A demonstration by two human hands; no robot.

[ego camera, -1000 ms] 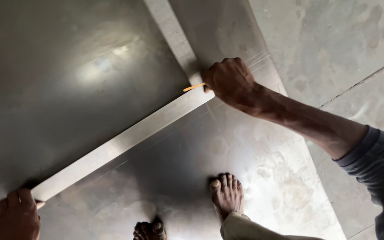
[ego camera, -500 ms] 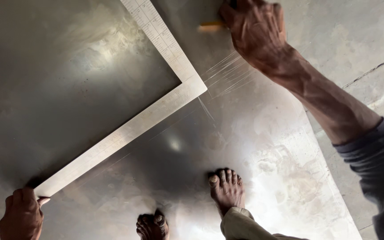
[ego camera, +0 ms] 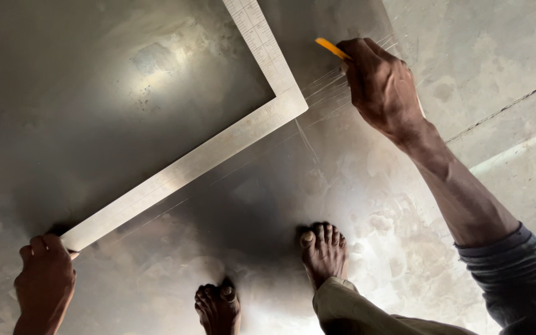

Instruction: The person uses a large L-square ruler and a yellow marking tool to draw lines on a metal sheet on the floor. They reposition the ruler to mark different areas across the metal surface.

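The left hand (ego camera: 44, 279) is curled shut, pinching the near end of a steel L-shaped square (ego camera: 218, 146) that lies flat on a grey metal sheet (ego camera: 94, 93). Two bare feet (ego camera: 324, 251) stand on the sheet. The right hand (ego camera: 383, 87) is closed around a yellow pencil (ego camera: 332, 48), just beside the square's corner.

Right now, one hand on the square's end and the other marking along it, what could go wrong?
1. The left hand pins only the far end of the steel framing square; the corner could pivot and skew the line.
2. The yellow marking tool in the right hand may skid on the glossy metal sheet.
3. The bare feet stand on the sheet, so shifting weight might slip or shift it.
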